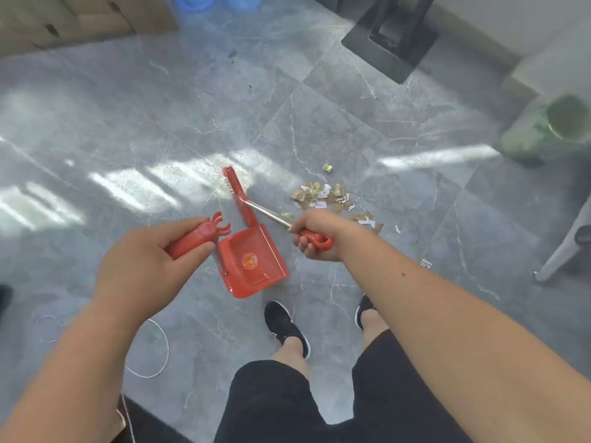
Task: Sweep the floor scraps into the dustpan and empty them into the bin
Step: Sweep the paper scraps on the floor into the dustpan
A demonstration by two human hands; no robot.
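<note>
Head cam: my left hand (144, 260) is closed around the red dustpan (256, 263) handle, pan hanging over the grey tile floor (160, 107). My right hand (315, 236) is wrapped on the red broom (238, 195) grip, broom head just beyond the pan. Scraps (323, 196) piled on the floor past my right hand. Green bin (550, 129) far right.

You have only one marking to look at: a round red-and-yellow sticker (249, 261) on the inside floor of the red dustpan (256, 276). Its print is too small and blurred to read, so you cannot make out any word, brand or number on it. Nothing else carries legible text.
</note>
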